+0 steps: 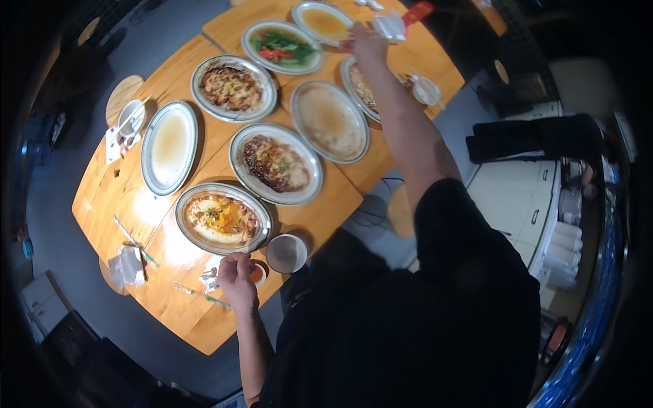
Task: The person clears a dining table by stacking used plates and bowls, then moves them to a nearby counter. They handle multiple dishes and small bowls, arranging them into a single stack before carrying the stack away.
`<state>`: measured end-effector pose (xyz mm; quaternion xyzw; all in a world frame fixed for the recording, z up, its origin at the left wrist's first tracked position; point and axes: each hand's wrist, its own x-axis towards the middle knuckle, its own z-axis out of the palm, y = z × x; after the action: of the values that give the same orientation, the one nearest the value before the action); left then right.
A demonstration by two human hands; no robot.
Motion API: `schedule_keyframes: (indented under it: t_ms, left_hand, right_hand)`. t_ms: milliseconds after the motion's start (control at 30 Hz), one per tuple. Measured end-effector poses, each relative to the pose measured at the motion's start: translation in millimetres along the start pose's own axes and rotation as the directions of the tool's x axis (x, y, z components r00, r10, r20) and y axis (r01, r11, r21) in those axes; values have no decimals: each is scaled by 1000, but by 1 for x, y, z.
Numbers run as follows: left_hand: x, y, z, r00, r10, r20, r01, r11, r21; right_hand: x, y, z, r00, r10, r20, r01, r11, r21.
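My right arm reaches over the wooden table (326,189) to its far side. My right hand (363,43) is at the rim of an oval plate with yellow liquid (324,21), with what look like chopsticks (375,35) in its fingers; it is blurred. Near me, my left hand (237,275) hovers with bent fingers beside a small dish of red sauce (258,274), below an oval plate of food with yellow sauce (223,218). Whether it holds anything cannot be told. A grey bowl (286,253) stands right of it.
Several more oval plates with food remains stand mid-table, one with green vegetables (283,47). A white bowl with chopsticks (131,117) is at the left, another bowl (426,91) at the right. Crumpled wrappers (126,266) lie near the left edge. Wooden stools (401,210) surround the table.
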<state>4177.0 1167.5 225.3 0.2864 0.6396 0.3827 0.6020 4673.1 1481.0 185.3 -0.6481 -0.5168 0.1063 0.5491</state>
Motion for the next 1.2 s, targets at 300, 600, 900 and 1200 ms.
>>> schedule_keyframes:
  t_ms: [300,600,900,1200]
  left_hand:
    - [2,8,-1,993,23,112,-32,996,87]
    - [0,2,102,915,-206,346,159,975,158]
    - [50,-46,260,839,-411,357,422,905,51]
    - [70,-66,314,929,-353,109,362,930,-71]
  right_hand:
    - [-144,-54,-217,614,757,-223,-623,639,451]
    - [-191,-40,-217,555,827,86,-808,561,-180]
    - [-81,22,-22,662,201,722,276,831,-484]
    - [-52,31,26,271,213,939,702,624,-344]
